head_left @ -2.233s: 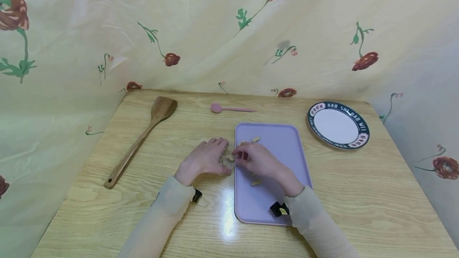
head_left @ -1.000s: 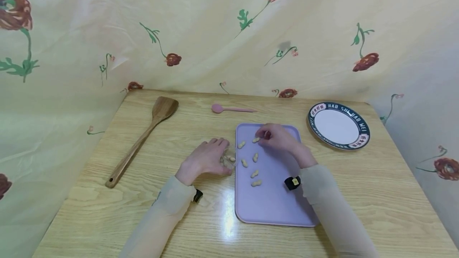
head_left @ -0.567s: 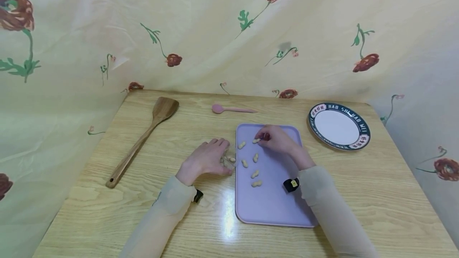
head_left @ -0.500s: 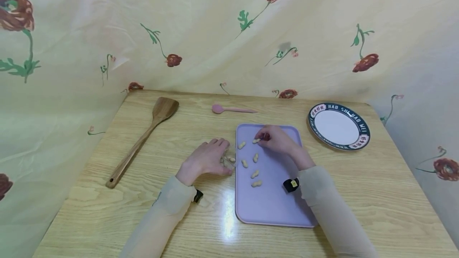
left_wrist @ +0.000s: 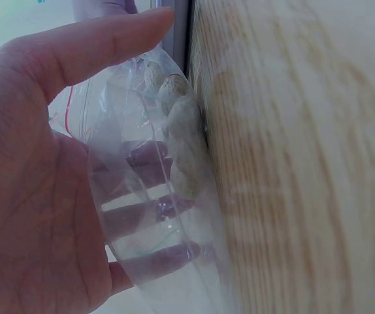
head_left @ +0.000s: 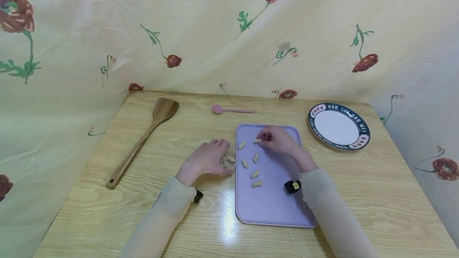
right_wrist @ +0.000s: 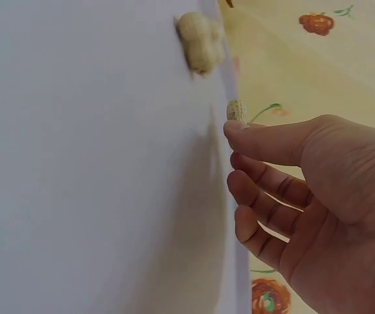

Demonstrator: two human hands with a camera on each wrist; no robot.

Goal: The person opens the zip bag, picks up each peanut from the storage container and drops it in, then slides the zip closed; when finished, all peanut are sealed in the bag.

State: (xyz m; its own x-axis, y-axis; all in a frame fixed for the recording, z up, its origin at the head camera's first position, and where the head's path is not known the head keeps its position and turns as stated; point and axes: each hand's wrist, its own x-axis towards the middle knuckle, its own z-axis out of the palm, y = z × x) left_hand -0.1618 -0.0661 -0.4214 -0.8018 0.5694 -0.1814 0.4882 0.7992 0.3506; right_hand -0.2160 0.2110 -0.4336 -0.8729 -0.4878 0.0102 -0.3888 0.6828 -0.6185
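Note:
My left hand (head_left: pixel 206 158) holds a clear plastic bag (left_wrist: pixel 129 190) on the table beside the tray's left edge. Thumb and fingers lie on either side of it, and several peanuts (left_wrist: pixel 186 140) show inside. Above the back part of the lilac tray (head_left: pixel 272 210), my right hand (head_left: pixel 279 142) pinches a peanut (right_wrist: pixel 236 111) between thumb and index finger. The other fingers of that hand are loosely bent. Several unshelled peanuts (head_left: pixel 256 184) lie scattered on the tray's left half. The index finger is mostly hidden behind the thumb in the right wrist view.
A wooden spatula (head_left: pixel 143 138) lies on the left of the wooden table (head_left: pixel 201 230). Behind the tray is a small pink spoon (head_left: pixel 233 110). A dark-rimmed white plate (head_left: pixel 337 126) sits at the back right. Flowered cloth (head_left: pixel 215 31) hangs along the table's back.
From near the bag's opening, my right hand has moved back and right over the tray to a peanut there. During the last half second it barely shifts. The left hand stays put.

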